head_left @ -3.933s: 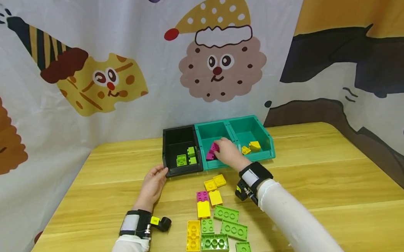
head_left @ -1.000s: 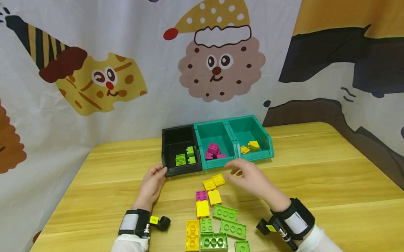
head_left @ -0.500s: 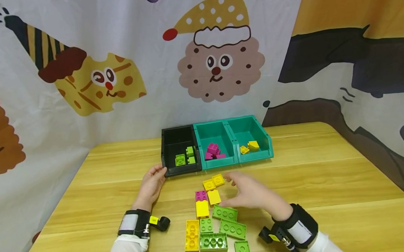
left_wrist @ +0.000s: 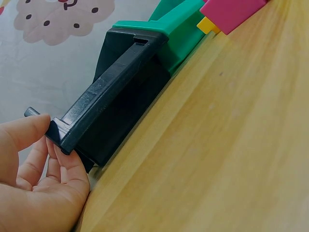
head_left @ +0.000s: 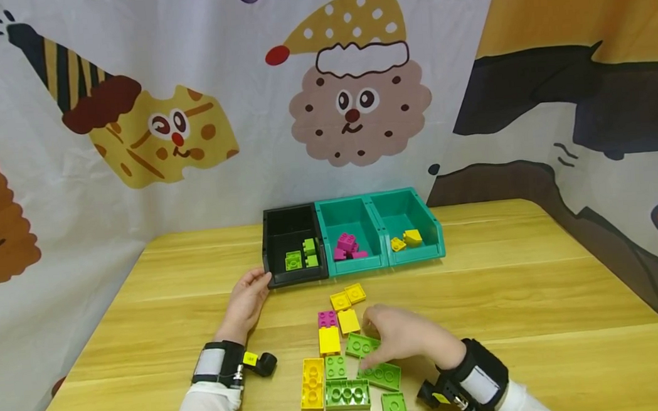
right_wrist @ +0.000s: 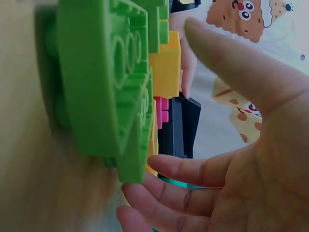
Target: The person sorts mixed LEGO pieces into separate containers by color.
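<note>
My left hand (head_left: 247,300) holds the near left corner of the black bin (head_left: 297,276); in the left wrist view the thumb and fingers pinch its rim. Several small green bricks lie inside that bin. Over the green building bricks on the table, my right hand (head_left: 403,335) is spread. Its thumb and fingers stand apart around two long green bricks (head_left: 387,376), partly covering them. In the right wrist view the fingertips are close to the end of a green brick (right_wrist: 130,164), and the thumb is away from it. Whether any finger touches it I cannot tell.
Right of the black bin, a teal bin (head_left: 358,264) holds magenta bricks (head_left: 347,242), and another teal bin (head_left: 418,253) holds yellow ones (head_left: 412,237). On the wooden table (head_left: 162,341) lie several yellow bricks (head_left: 329,342), a magenta brick (head_left: 327,319) and more green bricks (head_left: 348,394).
My right hand left the magenta bricks in the middle bin, came back past the loose yellow bricks, and moved nearer to me over the green ones. The left hand stays on the black bin.
</note>
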Available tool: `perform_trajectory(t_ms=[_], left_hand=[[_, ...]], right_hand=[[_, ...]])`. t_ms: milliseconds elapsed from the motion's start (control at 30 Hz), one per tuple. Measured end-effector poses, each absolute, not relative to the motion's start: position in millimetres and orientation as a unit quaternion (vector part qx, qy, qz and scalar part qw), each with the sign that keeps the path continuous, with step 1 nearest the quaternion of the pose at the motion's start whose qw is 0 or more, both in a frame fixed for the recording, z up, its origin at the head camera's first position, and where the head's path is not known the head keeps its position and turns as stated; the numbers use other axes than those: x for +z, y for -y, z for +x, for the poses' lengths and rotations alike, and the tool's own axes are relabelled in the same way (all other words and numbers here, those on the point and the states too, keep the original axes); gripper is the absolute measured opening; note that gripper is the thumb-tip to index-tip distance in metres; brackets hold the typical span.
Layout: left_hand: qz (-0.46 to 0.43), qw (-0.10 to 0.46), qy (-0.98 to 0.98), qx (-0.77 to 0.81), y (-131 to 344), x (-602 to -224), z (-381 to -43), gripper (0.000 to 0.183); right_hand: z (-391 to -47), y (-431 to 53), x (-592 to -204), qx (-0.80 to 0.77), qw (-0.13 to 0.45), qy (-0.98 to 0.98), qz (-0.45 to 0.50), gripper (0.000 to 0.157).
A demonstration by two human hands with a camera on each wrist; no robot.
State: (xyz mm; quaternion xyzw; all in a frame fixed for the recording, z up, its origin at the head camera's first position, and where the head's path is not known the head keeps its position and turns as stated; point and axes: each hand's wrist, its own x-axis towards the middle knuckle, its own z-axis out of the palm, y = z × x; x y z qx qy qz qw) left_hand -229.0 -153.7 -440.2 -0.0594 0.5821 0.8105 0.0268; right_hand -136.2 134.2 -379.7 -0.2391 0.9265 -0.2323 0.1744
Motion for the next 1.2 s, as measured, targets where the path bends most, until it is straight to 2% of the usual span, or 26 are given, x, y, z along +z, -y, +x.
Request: perform_trajectory(t_ms=[467, 833, 1200], left_hand=[[-0.062, 0.028, -0.572, 0.818, 153.0, -438.8, -229.2, 0.013], [-0.065, 0.031, -0.577, 0.814, 153.0, -437.5, -228.9, 0.01], [-0.064, 0.03, -0.578, 0.813, 153.5, -437.1, -227.7, 0.011]], right_hand=[[-137.2, -128.8, -387.3, -0.207, 0.184, -0.928, -0.25, 0.044], [-138.0, -129.8, -385.3, -0.244, 0.192, -0.918, -0.248, 0.035], [-143.1, -137.9, -384.8, -0.304, 0.2, -0.893, -0.265, 0.018]])
